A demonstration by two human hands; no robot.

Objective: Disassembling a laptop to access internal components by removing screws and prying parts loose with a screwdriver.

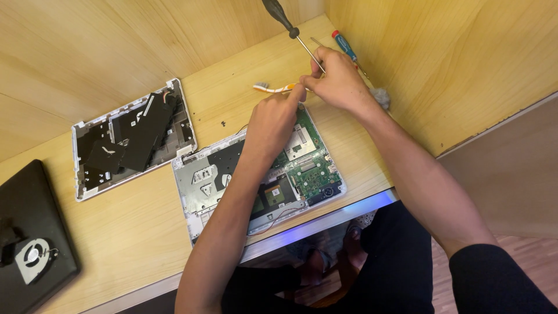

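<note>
An opened laptop base with a green circuit board lies on the wooden desk. My left hand rests over the board's far edge, fingertips by an orange-and-white toothbrush. My right hand grips the metal shaft of a black-handled screwdriver, tip hidden behind the fingers at the board's far edge.
The laptop's white bottom cover lies at the left with black sheets inside. A black laptop carrying a small fan sits at the near left. A red-and-teal screwdriver and grey fluff lie by the wooden wall.
</note>
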